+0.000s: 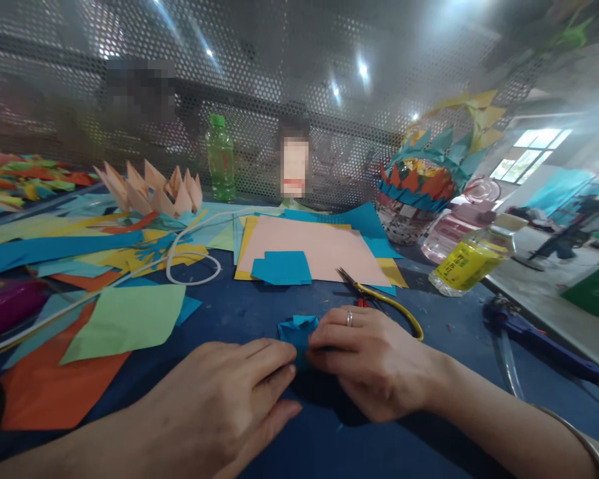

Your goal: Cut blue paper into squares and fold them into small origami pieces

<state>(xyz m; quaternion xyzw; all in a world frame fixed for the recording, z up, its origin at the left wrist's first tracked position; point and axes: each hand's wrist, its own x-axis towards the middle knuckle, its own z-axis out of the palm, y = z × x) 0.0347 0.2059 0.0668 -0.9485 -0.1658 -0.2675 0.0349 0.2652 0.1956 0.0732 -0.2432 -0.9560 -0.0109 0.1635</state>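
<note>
Pinching, curled nearly closed, with the right fingers on the right side of the folded blue paper; steadying near its lower left with the left fingers, thumb spread away, impossible to tell whether gripping. Right between the fingertips, then, over the dark blue surface! Outward past blue cut sheets on pink paper.

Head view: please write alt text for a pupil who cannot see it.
The left hand and right hand handle a small folded blue paper at a blue table. Beyond the paper lie scissors and a pink sheet; a green sheet is to the left, a yellow-labelled bottle to the right.
</note>
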